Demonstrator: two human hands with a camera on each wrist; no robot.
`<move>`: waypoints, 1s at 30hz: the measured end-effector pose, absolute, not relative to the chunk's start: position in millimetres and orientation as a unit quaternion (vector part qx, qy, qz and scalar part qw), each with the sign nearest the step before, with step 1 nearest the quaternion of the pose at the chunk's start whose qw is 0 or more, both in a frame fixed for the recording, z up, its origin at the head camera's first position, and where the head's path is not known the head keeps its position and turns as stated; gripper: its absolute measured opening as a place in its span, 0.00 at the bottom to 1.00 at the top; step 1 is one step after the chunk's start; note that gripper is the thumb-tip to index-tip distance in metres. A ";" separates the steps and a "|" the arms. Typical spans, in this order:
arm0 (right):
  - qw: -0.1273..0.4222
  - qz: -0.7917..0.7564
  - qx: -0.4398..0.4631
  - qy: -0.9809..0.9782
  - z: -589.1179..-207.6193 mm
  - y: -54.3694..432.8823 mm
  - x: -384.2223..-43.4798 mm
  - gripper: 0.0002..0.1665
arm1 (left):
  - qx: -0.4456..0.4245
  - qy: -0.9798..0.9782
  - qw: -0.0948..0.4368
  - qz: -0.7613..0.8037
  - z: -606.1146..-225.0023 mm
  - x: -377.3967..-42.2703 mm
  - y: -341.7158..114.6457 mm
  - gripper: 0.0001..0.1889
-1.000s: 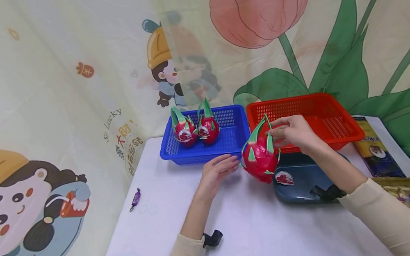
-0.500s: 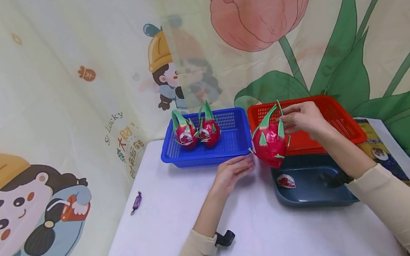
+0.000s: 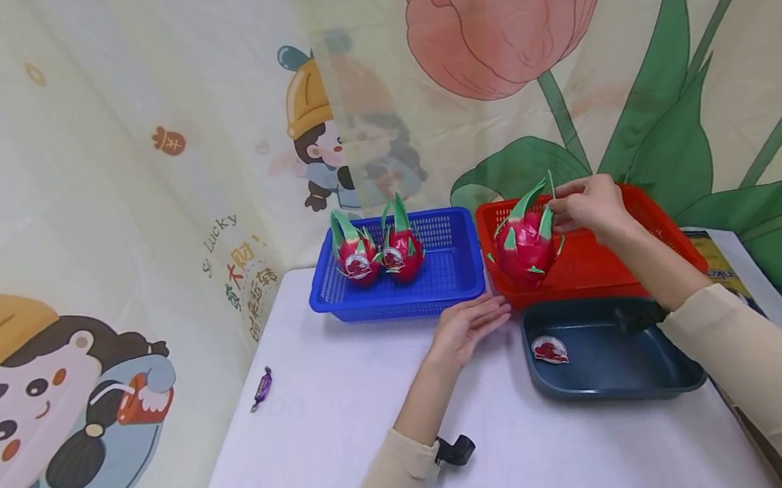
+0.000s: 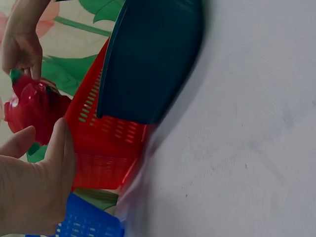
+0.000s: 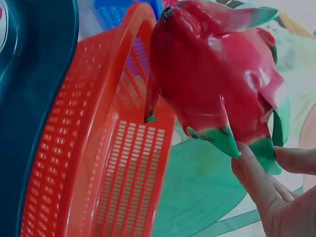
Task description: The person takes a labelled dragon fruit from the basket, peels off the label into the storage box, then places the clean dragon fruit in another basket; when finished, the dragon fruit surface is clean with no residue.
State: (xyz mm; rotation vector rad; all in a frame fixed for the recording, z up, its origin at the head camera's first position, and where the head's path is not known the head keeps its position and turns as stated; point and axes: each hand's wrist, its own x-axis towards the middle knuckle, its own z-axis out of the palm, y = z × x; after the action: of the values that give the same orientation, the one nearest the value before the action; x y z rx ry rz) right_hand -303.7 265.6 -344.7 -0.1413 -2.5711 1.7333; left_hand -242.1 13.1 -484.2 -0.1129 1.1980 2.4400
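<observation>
A pink-red dragon fruit with green-tipped scales (image 3: 526, 250) hangs over the left part of the red basket (image 3: 597, 259). My right hand (image 3: 592, 205) pinches one of its green leaf tips between thumb and fingers, as the right wrist view shows closely. Below the fruit, my left hand (image 3: 470, 327) has its fingers extended near the front corners of the blue and red baskets. Inside the blue basket (image 3: 445, 262) two more dragon fruits stand side by side at the left, a fruit with a round sticker (image 3: 357, 259) and another like it (image 3: 402, 252).
A dark blue-grey tray (image 3: 615, 364) sits in front of the red basket, with a round red-and-white sticker (image 3: 550, 349) at its left. A purple wrapped candy (image 3: 261, 388) lies at the table's left. A yellow-and-blue packet (image 3: 718, 263) lies partly hidden behind the right arm.
The right hand has carried the dragon fruit from above the tray's left edge up and right, over the red basket. My left hand has followed it rightward, fingers still extended.
</observation>
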 end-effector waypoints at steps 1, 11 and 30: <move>0.020 0.559 -0.048 -0.828 -344.9 266.2 -306.4 0.31 | -0.047 0.426 0.208 0.879 -484.3 -242.0 14.0 0.21; 0.054 0.544 -0.098 -0.832 -352.9 270.0 -333.3 0.33 | -0.084 0.380 0.201 0.899 -492.5 -247.2 30.2 0.16; 0.038 0.490 -0.098 -0.865 -380.8 270.2 -378.2 0.32 | -0.091 0.360 0.189 0.909 -495.1 -249.1 46.4 0.21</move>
State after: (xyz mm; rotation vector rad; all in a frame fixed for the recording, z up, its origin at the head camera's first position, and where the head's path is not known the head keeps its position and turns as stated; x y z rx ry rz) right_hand -378.2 270.2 -380.8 -0.3017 -2.6538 1.5039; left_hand -249.1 46.4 -495.1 -0.2555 1.0137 2.5563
